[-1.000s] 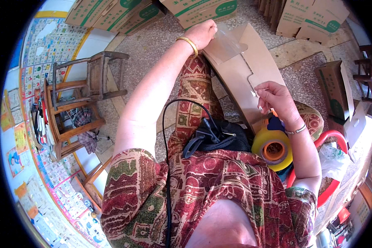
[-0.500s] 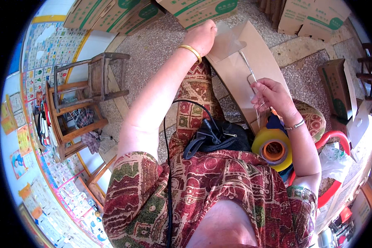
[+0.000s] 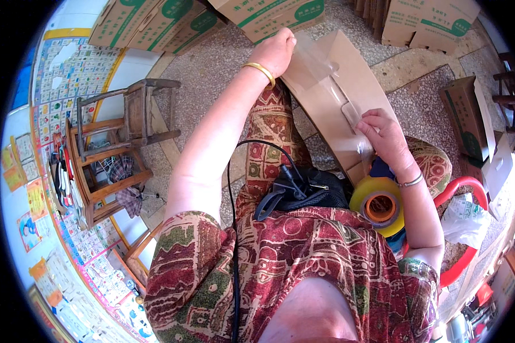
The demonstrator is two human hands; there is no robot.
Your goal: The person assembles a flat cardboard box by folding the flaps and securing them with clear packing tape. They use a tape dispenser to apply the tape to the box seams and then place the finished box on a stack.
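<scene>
A long brown cardboard box (image 3: pixel 357 77) lies slanting across my lap and the floor, its central seam facing up. A wide strip of clear tape (image 3: pixel 315 66) runs over the seam. At the box's far left corner, my left hand (image 3: pixel 274 51) is closed on the strip's end. My right hand (image 3: pixel 386 137) is over the box's right edge, fingers curled and thumb bent against the tape. Below that wrist sits a big yellow tape roll (image 3: pixel 357 201) with an orange core, partly covered by my forearm. The strip leads down toward the roll.
Printed cardboard boxes (image 3: pixel 280 17) stand at the far side, with flat cartons (image 3: pixel 429 23) at far right. A black pouch (image 3: pixel 309 191) with a cable rests on my lap. Wooden chairs (image 3: pixel 106 154) are on the left. A red ring-shaped rim (image 3: pixel 469 188) and white plastic bag (image 3: pixel 466 220) are at right.
The tape lies flatter along the seam, where a bright raised edge showed before. My right hand has shifted slightly right, its fingers curling in. The left hand has barely moved.
</scene>
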